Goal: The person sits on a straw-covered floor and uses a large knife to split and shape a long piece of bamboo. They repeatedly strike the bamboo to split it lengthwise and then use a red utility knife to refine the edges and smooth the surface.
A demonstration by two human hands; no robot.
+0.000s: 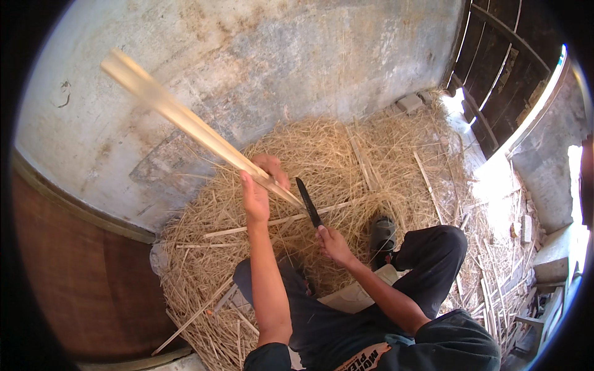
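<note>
A long, pale split length of wood, which looks like bamboo (185, 120), slants from the upper left down to the middle of the head view. My left hand (255, 201) is closed round it near its lower end, thumb on one side and fingers on the other. Its far end is blurred. In my right hand (335, 245) is a knife (307, 199) with a dark blade, gripped by the handle. The blade points up and away, close beside the lower end of the wood; whether they touch I cannot tell.
Straw-like shavings (322, 148) and loose thin strips (427, 182) cover the floor around my legs. A stained wall (297, 68) rises ahead, and a brown wooden panel (80, 260) lies to the left. My shoe (383, 234) rests among the shavings. Dark boards (495, 55) stand at upper right.
</note>
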